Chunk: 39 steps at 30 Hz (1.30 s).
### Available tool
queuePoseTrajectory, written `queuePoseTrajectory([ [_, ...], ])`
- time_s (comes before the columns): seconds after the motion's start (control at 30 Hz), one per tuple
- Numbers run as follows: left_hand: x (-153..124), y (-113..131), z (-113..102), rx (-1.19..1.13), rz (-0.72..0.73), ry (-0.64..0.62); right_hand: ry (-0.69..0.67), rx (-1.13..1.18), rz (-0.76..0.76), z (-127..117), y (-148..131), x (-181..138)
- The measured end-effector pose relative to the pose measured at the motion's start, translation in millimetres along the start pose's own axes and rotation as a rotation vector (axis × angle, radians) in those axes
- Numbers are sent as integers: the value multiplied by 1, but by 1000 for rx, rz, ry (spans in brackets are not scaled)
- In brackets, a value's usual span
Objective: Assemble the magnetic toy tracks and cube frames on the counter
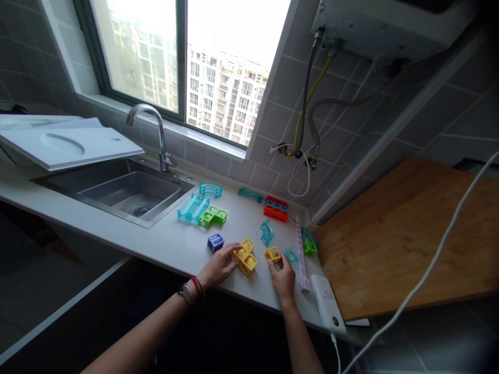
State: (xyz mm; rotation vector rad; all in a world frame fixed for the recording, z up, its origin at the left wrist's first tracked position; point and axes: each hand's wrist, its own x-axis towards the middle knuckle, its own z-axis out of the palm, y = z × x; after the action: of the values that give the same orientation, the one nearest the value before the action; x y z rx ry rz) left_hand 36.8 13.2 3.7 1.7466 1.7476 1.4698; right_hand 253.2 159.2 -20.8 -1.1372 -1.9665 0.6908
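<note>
Left hand point(220, 265) — fingers closed on the left edge of the yellow cluster point(245, 257), which lies flat on the counter point(175, 244). Right hand point(284, 278) — fingertips pinch a yellow cube point(273, 254) just right of the cluster, not touching it. Blue cube point(215, 242) sits just beyond the left hand; sink point(128, 195) is well to the left.

I count: yellow block groups point(245, 258) point(273, 254) 2, green block groups point(212, 216) point(310, 248) 2, blue cube point(215, 242) 1, red block point(276, 210) 1, pink strip point(301, 254) 1.
</note>
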Motion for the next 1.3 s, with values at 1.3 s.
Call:
queuePoseTrajectory([
  [1.3, -2, 5, 3, 140, 15, -132, -398, 203, -284, -11, -31, -14],
])
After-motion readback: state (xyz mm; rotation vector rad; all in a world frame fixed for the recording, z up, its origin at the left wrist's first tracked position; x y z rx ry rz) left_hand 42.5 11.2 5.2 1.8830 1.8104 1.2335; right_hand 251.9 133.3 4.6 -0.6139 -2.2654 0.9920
